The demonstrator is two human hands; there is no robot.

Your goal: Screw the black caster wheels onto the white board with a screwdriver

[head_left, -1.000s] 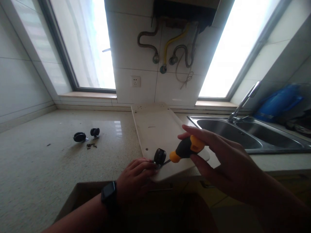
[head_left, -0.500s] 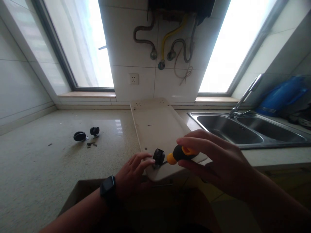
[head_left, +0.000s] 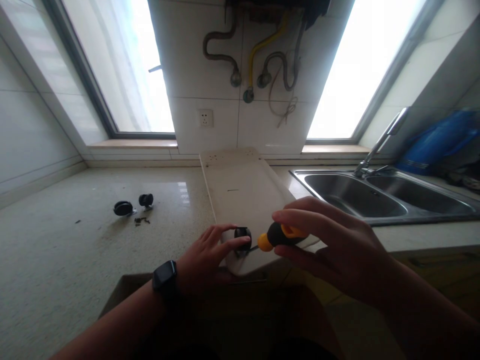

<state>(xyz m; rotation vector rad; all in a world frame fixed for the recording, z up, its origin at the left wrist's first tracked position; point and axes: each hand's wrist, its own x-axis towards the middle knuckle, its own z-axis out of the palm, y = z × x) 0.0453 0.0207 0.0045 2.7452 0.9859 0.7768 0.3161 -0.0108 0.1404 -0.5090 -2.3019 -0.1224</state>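
Note:
A pale board (head_left: 247, 200) with rounded corners lies on the counter, its near end by my body. At that end stands a black caster wheel (head_left: 242, 239) on a metal plate. My left hand (head_left: 210, 247), with a watch on the wrist, grips this caster between thumb and fingers. My right hand (head_left: 330, 240) is closed around the black and yellow handle of a screwdriver (head_left: 279, 237). The screwdriver lies tilted, its thin shaft reaching the foot of the caster; the exact contact of the tip is too small to make out.
On the counter (head_left: 75, 260) to the left are two loose black casters (head_left: 123, 208) and a small heap of screws (head_left: 141, 221). A double steel sink (head_left: 345, 192) with a faucet (head_left: 382, 142) is at the right, beside a blue jug (head_left: 438, 142). Pipes run down the tiled wall.
My left fingers have moved from beside the caster to a hold around it. My right hand and the screwdriver stay nearly in place. The view has shifted slightly.

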